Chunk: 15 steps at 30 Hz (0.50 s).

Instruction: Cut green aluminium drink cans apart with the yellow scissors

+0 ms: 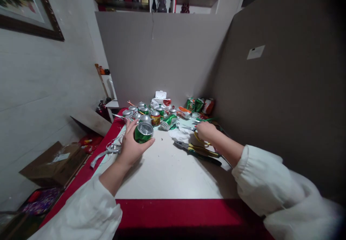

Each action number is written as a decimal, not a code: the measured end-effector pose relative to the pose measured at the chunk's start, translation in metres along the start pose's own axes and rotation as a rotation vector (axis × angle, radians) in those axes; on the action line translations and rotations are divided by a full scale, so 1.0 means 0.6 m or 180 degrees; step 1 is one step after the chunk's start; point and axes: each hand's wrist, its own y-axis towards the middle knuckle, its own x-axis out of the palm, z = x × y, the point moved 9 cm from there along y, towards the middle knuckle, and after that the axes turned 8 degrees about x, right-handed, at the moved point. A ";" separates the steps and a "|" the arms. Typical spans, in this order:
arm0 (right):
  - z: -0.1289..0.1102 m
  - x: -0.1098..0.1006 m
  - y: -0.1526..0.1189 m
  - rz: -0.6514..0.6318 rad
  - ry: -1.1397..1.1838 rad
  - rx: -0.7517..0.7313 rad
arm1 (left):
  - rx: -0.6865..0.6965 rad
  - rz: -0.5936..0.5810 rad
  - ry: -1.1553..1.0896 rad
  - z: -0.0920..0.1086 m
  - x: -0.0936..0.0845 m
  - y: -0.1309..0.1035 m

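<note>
My left hand is wrapped round a green drink can, tilted so its round silver end faces up towards me. Over the tools on the right of the table, my right hand has its fingers bent together on a pair of scissors, whose blades point left; the grip itself is hidden under the hand. Just in front of that hand lie pliers with yellow and dark green handles. A crumpled white tissue is left of the scissors. Behind the left hand stand several cans, among them a gold one.
A green and white can lies on its side mid-table. Dented cans stand at the back right beside the grey partition. A wipes pack is at the back. Silver strip scraps lie left. A cardboard box sits beyond the red-clothed edge.
</note>
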 end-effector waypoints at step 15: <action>-0.167 -0.059 -0.139 -0.0026 0.3614 -0.1362 | -0.1677 -0.0767 -0.2597 -0.022 0.089 -0.038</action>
